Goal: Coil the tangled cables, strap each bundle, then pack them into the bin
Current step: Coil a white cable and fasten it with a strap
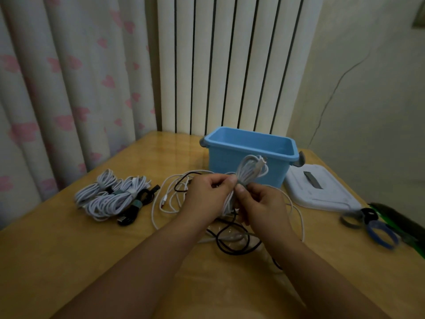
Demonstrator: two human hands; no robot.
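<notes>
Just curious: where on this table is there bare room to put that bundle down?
Bare table lies near the front left, before the strapped bundles. Loose cables crowd the middle; the lid and straps fill the right.

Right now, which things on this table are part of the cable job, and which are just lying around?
Part of the job:
- white coil held in both hands, left, right
- strapped bundles
- loose tangled cables
- blue bin, apparently empty
- spare straps

Just lying about:
- white lid beside the bin
- dark and green object at the table's right edge, too blurred to identify
</notes>
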